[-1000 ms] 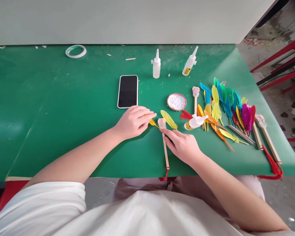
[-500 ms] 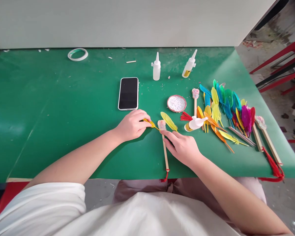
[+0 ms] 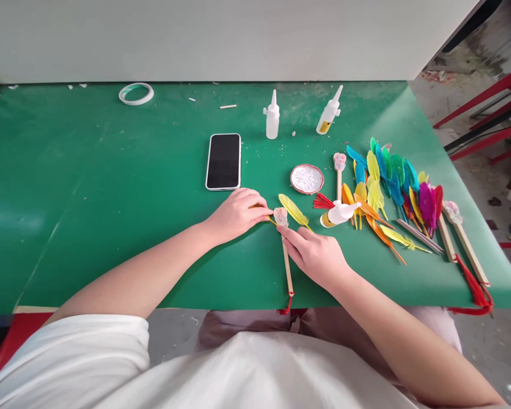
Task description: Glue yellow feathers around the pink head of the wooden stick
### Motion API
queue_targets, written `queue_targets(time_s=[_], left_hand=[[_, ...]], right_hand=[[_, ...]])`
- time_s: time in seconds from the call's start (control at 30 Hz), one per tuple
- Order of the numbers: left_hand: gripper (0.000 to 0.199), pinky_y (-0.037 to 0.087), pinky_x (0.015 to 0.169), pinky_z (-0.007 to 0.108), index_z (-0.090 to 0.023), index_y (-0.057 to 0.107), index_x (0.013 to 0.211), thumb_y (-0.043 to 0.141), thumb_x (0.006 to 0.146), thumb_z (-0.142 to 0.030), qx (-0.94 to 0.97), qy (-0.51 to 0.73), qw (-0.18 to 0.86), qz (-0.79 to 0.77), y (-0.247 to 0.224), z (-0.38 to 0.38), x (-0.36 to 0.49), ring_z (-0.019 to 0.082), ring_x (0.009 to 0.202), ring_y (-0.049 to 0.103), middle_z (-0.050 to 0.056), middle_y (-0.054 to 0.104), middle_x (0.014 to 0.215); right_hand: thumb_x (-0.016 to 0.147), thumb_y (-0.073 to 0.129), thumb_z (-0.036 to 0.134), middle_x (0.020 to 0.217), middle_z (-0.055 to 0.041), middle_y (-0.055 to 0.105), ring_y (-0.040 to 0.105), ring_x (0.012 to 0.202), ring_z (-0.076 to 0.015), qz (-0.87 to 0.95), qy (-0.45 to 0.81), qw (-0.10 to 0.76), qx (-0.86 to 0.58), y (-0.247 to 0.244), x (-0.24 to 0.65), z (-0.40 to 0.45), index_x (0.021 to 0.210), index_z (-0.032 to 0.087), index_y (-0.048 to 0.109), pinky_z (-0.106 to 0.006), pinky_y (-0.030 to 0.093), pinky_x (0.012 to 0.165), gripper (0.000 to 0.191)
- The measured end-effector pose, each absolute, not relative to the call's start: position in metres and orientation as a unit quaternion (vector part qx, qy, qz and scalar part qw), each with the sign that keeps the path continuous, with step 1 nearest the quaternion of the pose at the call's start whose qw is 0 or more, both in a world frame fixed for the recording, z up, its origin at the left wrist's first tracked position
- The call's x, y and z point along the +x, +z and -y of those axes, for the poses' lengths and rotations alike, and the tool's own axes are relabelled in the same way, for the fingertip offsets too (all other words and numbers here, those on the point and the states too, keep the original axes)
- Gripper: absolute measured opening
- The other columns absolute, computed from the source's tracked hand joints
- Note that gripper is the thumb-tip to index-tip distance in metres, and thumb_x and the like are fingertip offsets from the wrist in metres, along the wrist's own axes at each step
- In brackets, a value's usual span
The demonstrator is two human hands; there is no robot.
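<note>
My left hand (image 3: 238, 215) pinches an orange-yellow feather (image 3: 271, 220); its quill points toward a wooden stick (image 3: 288, 267), and most of the feather is hidden by the fingers. That stick lies on the table with a pink patterned head (image 3: 280, 216) at its far end and a red tassel (image 3: 285, 307) at its near end. Closed over the stick just below the head is my right hand (image 3: 317, 253), index fingertip at the head's base. A yellow-green feather (image 3: 293, 210) lies just beyond the right hand's knuckles.
Several colored feathers (image 3: 396, 176) are heaped on the right, beside a tipped glue bottle (image 3: 339, 215) and more tasselled sticks (image 3: 468, 250). Two glue bottles (image 3: 272, 120) stand farther back. A round white dish (image 3: 307, 179), a phone (image 3: 223, 162) and a tape roll (image 3: 136, 94) lie on the green table.
The left fingers have slid right along the feather, closer to the stick's head, covering more of it. My right hand stays at the stick.
</note>
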State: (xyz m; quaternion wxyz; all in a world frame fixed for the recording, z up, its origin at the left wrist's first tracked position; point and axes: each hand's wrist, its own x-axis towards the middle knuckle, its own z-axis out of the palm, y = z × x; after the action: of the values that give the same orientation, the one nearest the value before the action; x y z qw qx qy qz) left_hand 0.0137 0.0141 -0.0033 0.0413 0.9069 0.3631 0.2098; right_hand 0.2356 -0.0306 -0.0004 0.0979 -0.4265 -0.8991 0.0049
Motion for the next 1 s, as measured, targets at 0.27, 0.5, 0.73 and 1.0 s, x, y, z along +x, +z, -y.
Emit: queue_targets(time_s=[0.27, 0.5, 0.73, 1.0], left_hand=[[0.017, 0.042, 0.081, 0.034, -0.015, 0.062, 0.080, 0.049, 0.086, -0.026, 0.903, 0.206, 0.061, -0.373, -0.0027, -0.0152, 0.0181, 0.018, 0.088, 0.052, 0.006, 0.059, 0.086], [0.017, 0.041, 0.080, 0.034, -0.014, 0.058, 0.079, 0.047, 0.087, -0.023, 0.907, 0.202, 0.049, -0.365, -0.0061, -0.0158, 0.0194, 0.018, 0.087, 0.051, 0.006, 0.057, 0.085], [0.018, 0.042, 0.079, 0.034, -0.013, 0.058, 0.077, 0.046, 0.087, -0.022, 0.913, 0.192, 0.019, -0.359, -0.0047, -0.0153, 0.0200, 0.018, 0.085, 0.051, 0.006, 0.056, 0.082], [0.017, 0.042, 0.086, 0.036, -0.014, 0.059, 0.082, 0.048, 0.087, -0.026, 0.912, 0.194, 0.004, -0.361, -0.0038, -0.0138, 0.0184, 0.019, 0.091, 0.052, 0.007, 0.059, 0.088]], right_hand=[[0.090, 0.034, 0.033, 0.062, 0.0017, 0.053, 0.042, 0.047, -0.0062, 0.897, 0.004, 0.093, -0.432, 0.0010, 0.2358, 0.0317, 0.116, 0.030, 0.055, -0.025, 0.018, 0.043, 0.033], [0.091, 0.034, 0.032, 0.062, 0.0015, 0.053, 0.043, 0.048, -0.0065, 0.898, 0.001, 0.091, -0.430, 0.0021, 0.2349, 0.0322, 0.116, 0.030, 0.055, -0.025, 0.018, 0.044, 0.033], [0.091, 0.035, 0.033, 0.062, 0.0023, 0.053, 0.042, 0.047, -0.0063, 0.897, 0.001, 0.090, -0.432, 0.0032, 0.2351, 0.0321, 0.115, 0.030, 0.056, -0.025, 0.017, 0.043, 0.032], [0.090, 0.035, 0.034, 0.063, 0.0030, 0.054, 0.043, 0.048, -0.0063, 0.894, 0.005, 0.100, -0.437, -0.0005, 0.2361, 0.0329, 0.115, 0.031, 0.055, -0.025, 0.018, 0.044, 0.032]])
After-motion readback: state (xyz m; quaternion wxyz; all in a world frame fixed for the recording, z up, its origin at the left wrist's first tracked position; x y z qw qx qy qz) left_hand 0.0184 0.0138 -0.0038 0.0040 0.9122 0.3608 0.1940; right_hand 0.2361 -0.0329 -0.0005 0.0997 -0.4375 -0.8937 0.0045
